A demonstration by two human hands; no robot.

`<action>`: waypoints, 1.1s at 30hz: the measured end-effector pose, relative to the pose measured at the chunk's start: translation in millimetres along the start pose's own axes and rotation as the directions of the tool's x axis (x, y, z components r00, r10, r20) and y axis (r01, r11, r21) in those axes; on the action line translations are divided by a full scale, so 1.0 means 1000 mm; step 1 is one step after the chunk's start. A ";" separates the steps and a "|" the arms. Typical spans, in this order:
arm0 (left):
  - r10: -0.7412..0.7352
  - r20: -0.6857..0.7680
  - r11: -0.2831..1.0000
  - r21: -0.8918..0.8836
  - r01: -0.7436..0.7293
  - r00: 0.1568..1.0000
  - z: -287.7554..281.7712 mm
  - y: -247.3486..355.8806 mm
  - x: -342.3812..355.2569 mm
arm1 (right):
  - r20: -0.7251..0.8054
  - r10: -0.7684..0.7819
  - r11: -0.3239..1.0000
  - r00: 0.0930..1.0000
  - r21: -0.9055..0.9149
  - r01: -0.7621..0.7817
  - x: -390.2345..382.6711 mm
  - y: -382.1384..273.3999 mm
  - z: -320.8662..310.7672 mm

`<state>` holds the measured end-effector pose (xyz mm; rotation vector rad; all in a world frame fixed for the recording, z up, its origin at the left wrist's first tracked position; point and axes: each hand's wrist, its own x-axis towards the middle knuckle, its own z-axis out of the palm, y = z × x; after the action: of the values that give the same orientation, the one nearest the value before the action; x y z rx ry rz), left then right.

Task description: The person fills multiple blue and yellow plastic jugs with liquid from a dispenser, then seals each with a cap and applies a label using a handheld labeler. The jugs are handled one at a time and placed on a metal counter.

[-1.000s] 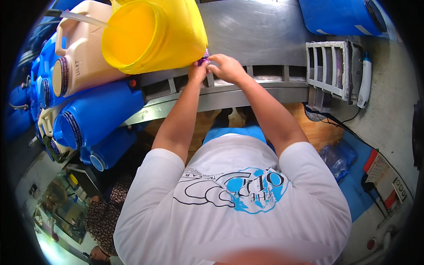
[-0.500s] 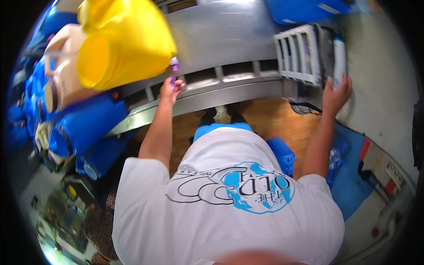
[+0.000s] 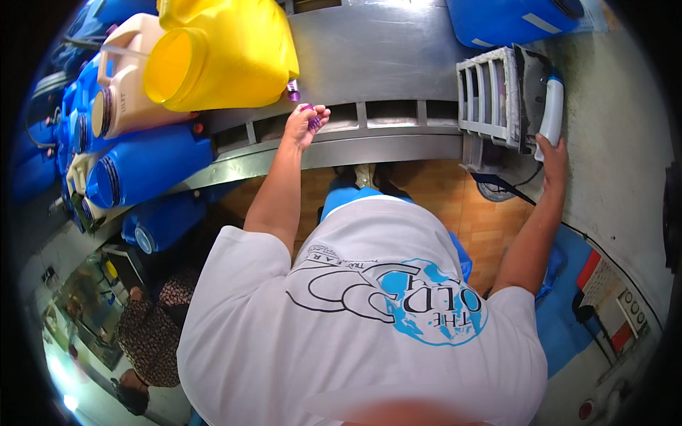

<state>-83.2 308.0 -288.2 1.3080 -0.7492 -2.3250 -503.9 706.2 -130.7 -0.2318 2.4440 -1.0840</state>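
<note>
My left hand (image 3: 304, 131) is closed around a small purple ribbed object (image 3: 313, 121), its kind unclear, just over the front edge of a steel counter. Beyond it, a second small purple piece (image 3: 293, 91) sits by the lower corner of a big yellow jug (image 3: 241, 57). At the right, my right hand (image 3: 553, 155) grips the lower end of a white, rod-like handle (image 3: 551, 110) with a blue tip. That handle leans against a dark panel beside a white slatted rack (image 3: 489, 96); a dark cord runs below it.
Blue jugs (image 3: 153, 167) and a beige jug (image 3: 135, 85) crowd the left side. A blue container (image 3: 508, 21) stands at the far right of the steel counter (image 3: 355, 53). A wall (image 3: 611, 142) borders the right. Another person (image 3: 149, 334) in patterned clothing is at lower left.
My left hand has shifted right in view, its fingers now curled round the purple object. My right hand has gone from open fingers by the white handle to gripping its lower end.
</note>
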 end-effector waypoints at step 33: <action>-0.069 -0.256 0.988 -0.151 0.031 0.964 -0.063 0.006 0.028 | 0.833 0.093 0.899 0.546 0.165 -0.405 -0.127 -0.090 0.250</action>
<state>-42.6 271.1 -330.5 1.5408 -0.4576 -2.1410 -276.8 522.1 -168.1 -0.1891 1.3664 -0.9483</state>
